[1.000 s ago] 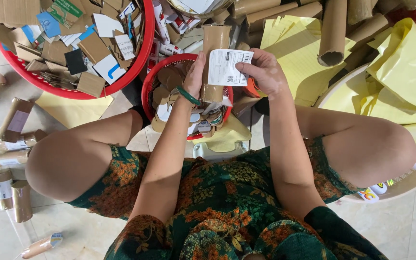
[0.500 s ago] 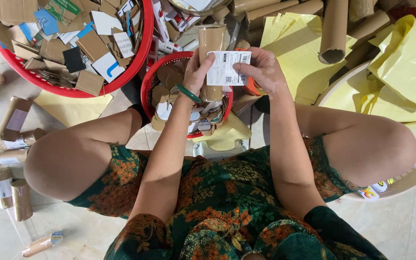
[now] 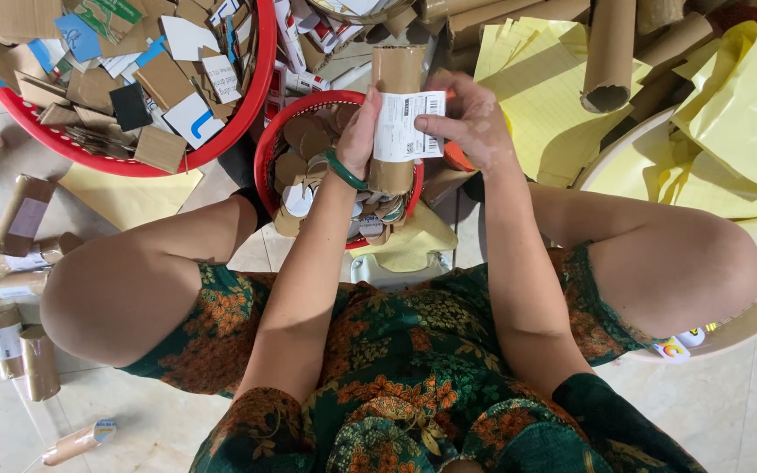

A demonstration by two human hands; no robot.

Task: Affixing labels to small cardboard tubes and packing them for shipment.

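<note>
Holding item: one brown cardboard tube point(image 3: 393, 79), upright, raised above a small red basket point(image 3: 278, 140) of cardboard discs. White printed label point(image 3: 408, 126) partly stuck on the tube's front. Left hand point(image 3: 358, 133), green bangle point(image 3: 343, 172) at wrist, fingers wrapped around the tube's left side. Right hand point(image 3: 475, 118), thumb and forefinger pinching the label's right edge. Beyond: large red basket point(image 3: 247, 96) of cardboard scraps, upper left; yellow paper sheets point(image 3: 536, 88), right; loose tubes point(image 3: 19, 219) on tiled floor, left.
</note>
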